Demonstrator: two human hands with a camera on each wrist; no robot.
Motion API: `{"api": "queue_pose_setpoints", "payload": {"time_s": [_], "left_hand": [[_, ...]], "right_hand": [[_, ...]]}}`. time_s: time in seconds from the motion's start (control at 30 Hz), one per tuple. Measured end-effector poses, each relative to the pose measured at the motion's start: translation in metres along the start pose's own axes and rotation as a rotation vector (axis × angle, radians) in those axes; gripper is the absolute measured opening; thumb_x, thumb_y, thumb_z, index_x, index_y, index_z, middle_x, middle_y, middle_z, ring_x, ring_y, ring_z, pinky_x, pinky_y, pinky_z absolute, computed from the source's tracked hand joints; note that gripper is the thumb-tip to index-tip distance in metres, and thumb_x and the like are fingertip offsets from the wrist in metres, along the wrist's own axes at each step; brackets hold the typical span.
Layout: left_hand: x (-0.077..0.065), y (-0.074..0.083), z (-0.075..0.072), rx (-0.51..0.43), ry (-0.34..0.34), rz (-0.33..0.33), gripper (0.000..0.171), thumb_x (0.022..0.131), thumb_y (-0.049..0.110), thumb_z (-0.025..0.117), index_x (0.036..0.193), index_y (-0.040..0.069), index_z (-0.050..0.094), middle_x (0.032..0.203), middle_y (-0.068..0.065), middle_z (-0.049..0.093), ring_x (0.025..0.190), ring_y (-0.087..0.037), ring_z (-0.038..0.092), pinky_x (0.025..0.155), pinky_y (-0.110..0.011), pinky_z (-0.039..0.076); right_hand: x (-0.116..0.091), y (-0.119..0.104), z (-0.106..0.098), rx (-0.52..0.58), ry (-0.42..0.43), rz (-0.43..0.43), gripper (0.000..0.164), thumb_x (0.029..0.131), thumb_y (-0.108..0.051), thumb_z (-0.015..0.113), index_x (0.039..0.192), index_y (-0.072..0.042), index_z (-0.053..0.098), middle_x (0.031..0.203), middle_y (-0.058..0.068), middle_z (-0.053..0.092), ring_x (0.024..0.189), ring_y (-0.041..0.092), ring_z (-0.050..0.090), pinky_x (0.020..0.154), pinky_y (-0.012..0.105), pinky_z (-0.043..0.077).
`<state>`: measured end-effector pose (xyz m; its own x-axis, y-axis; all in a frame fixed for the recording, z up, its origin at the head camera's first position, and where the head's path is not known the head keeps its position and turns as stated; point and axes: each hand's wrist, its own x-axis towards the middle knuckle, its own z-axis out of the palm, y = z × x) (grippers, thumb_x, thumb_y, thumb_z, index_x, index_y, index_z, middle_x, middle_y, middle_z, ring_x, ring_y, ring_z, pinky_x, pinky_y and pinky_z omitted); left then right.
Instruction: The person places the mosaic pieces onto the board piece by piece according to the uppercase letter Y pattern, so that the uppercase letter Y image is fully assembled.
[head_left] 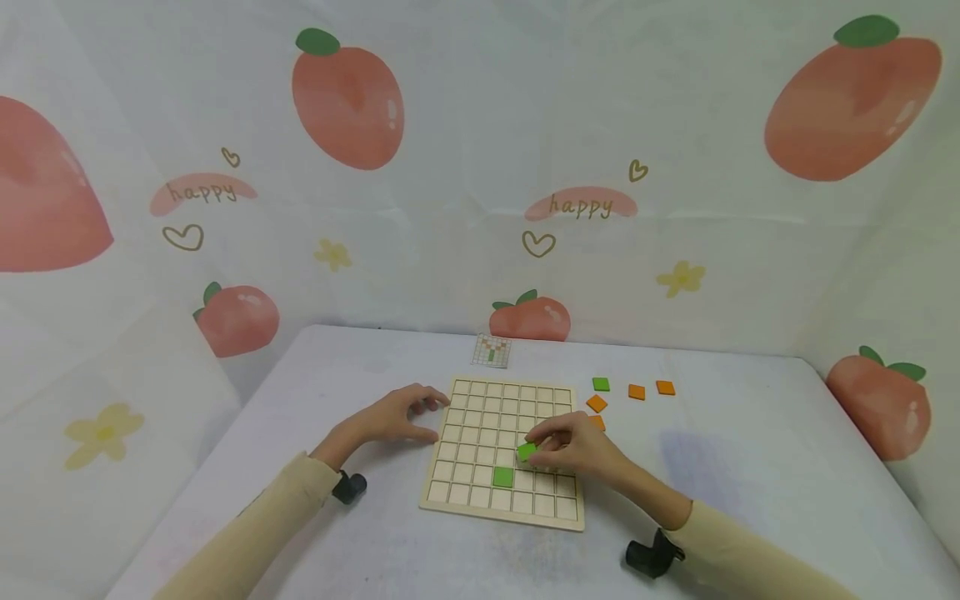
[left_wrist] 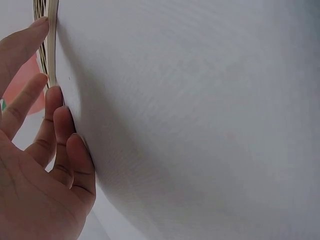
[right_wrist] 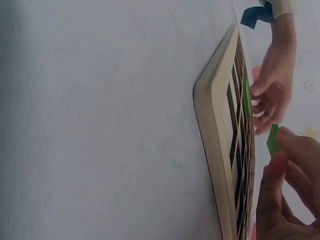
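Note:
A pale wooden grid board (head_left: 465, 454) lies on the white table, with a green square tile (head_left: 503, 477) set in one cell near its front. Over the board, my right hand (head_left: 573, 448) pinches another green tile (head_left: 527, 452) between thumb and fingers. In the right wrist view that pinched tile (right_wrist: 273, 140) is tilted and apart from the board. My left hand (head_left: 405, 414) rests at the board's left edge, its thumb and index finger spread along it. The left wrist view shows the fingertips (left_wrist: 41, 22) against the board's side (left_wrist: 53, 45).
Beyond the board's right side lie a loose green tile (head_left: 601, 384) and several orange tiles (head_left: 637, 392), one partly hidden by my right hand. A small printed grid card (head_left: 492, 351) lies behind the board. A fruit-patterned cloth (head_left: 450, 250) hangs behind the table.

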<state>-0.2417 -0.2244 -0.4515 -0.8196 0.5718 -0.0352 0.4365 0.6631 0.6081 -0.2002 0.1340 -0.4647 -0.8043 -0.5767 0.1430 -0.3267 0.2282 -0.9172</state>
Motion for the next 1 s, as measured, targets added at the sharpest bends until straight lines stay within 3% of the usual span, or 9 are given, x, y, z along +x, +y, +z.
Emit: {"api": "queue_pose_setpoints", "payload": {"time_s": [0.5,1.0], "left_hand": [[0.000,0.004,-0.001,-0.001,-0.004,-0.017,0.055,0.084,0.024,0.086,0.132,0.011,0.062,0.117,-0.005,0.060,0.106,-0.026,0.056,0.094,-0.046,0.045],[0.000,0.004,0.000,-0.002,-0.003,-0.035,0.055,0.084,0.023,0.086,0.132,0.011,0.062,0.116,-0.005,0.060,0.106,-0.027,0.056,0.094,-0.047,0.045]], "right_hand": [[0.011,-0.004,0.021,-0.138,0.040,0.015,0.023,0.080,-0.014,0.089,0.098,-0.007,0.078,0.086,-0.001,0.069,0.069,0.014,0.063,0.064,0.027,0.051],[0.018,-0.009,0.031,-0.185,0.040,0.041,0.020,0.080,-0.015,0.089,0.094,-0.010,0.077,0.088,-0.003,0.068,0.068,0.012,0.058,0.063,0.026,0.047]]}}
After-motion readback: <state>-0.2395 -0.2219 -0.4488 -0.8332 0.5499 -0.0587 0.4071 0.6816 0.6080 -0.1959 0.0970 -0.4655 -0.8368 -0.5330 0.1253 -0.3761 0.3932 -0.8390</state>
